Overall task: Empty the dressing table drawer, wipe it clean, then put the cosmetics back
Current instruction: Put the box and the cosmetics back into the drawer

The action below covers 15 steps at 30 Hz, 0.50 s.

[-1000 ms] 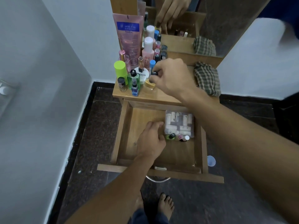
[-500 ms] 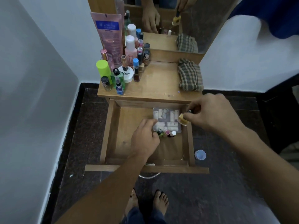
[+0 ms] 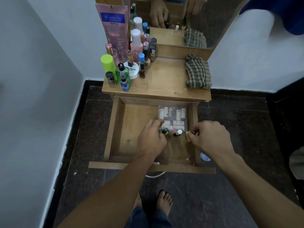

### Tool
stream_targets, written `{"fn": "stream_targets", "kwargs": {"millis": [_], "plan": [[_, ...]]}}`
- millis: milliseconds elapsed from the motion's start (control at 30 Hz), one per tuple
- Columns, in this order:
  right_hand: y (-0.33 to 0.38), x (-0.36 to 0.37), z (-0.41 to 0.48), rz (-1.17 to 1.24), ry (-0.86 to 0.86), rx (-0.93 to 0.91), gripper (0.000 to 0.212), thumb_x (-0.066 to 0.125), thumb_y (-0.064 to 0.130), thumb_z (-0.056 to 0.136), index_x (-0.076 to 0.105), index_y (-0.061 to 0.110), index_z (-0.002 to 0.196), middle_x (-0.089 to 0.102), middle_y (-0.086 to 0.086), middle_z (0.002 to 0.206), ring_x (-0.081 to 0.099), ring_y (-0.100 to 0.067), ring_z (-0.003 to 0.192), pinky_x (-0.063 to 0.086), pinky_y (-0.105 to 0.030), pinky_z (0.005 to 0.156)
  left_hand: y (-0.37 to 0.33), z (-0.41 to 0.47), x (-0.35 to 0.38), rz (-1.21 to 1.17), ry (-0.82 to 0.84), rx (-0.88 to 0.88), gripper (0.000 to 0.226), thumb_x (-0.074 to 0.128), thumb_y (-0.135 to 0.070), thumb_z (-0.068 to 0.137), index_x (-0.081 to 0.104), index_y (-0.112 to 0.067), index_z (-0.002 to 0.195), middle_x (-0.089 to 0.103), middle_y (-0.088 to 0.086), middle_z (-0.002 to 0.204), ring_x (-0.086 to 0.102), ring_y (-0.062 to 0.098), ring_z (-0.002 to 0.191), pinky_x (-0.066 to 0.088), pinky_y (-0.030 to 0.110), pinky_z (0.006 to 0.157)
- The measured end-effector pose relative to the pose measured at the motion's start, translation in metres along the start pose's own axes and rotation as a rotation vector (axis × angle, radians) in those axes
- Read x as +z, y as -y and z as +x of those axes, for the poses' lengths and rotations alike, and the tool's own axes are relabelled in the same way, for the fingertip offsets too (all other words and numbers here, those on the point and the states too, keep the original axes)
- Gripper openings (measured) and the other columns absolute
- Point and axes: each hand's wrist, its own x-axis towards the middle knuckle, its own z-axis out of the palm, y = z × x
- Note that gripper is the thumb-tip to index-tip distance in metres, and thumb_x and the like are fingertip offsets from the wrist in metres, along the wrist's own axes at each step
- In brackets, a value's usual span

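Note:
The wooden drawer is pulled out below the dressing table top. Inside, at the back right, lies a clear pouch of small white tubes, with a short row of small bottles in front of it. My right hand pinches a small yellow bottle with a black cap at the right end of that row, low inside the drawer. My left hand has curled fingers at the row's left end, on a black-capped bottle. Several cosmetics stand on the table top's left side.
A checked cloth lies on the table top's right side, below the mirror. White walls close in at the left and the right. A small clear cup sits on the dark floor by the drawer's right side. My bare feet are below the drawer front.
My right hand has brought the yellow bottle from the table top down into the drawer, to the right end of the bottle row. My left hand stayed at the row's left end.

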Motion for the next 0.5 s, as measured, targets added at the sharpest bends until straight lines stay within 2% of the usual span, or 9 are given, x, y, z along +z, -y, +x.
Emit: {"fn": "stream_targets", "kwargs": {"millis": [100, 300, 500], "plan": [[0.003, 0.014, 0.002, -0.026, -0.014, -0.024, 0.026, 0.069, 0.045, 0.089, 0.075, 0.02, 0.09, 0.068, -0.003, 0.094, 0.067, -0.028, 0.083, 0.057, -0.038, 0.07, 0.0, 0.0, 0.0, 0.007, 0.009, 0.004, 0.052, 0.054, -0.006, 0.085, 0.059, -0.024, 0.134, 0.056, -0.006, 0.126, 0.061, 0.019, 0.107, 0.052, 0.037, 0.089], [0.004, 0.03, 0.004, -0.043, -0.023, -0.014, 0.025, 0.069, 0.042, 0.089, 0.073, 0.018, 0.093, 0.066, -0.004, 0.098, 0.067, -0.029, 0.084, 0.058, -0.04, 0.071, -0.001, 0.001, -0.001, 0.027, 0.024, 0.005, 0.052, 0.055, -0.007, 0.087, 0.057, -0.024, 0.136, 0.055, -0.005, 0.128, 0.059, 0.018, 0.11, 0.049, 0.033, 0.091], [0.0, 0.035, 0.007, -0.023, -0.045, 0.005, 0.023, 0.068, 0.037, 0.09, 0.071, 0.015, 0.094, 0.064, -0.005, 0.1, 0.066, -0.032, 0.082, 0.057, -0.041, 0.069, 0.001, 0.002, 0.001, 0.042, 0.032, 0.023, 0.052, 0.055, -0.007, 0.087, 0.056, -0.023, 0.137, 0.055, -0.004, 0.128, 0.059, 0.019, 0.111, 0.051, 0.036, 0.092]]}}
